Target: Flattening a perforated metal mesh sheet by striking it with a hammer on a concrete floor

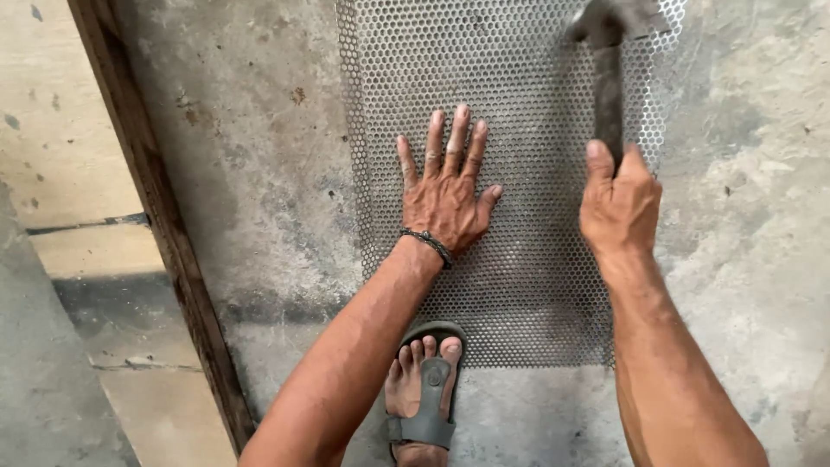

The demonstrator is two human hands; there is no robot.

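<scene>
Perforated sheet [519, 285] — left hand [443, 195] flat.

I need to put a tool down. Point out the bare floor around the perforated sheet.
Bare concrete lies between the wooden beam and the perforated sheet, and right of the sheet. It is crowded on the sheet: the left hand lies flat, the right hand holds a hammer; a sandalled foot stands below.

Concrete floor [259, 173] bears a perforated metal sheet [519, 285] and wooden plank [160, 225].
</scene>
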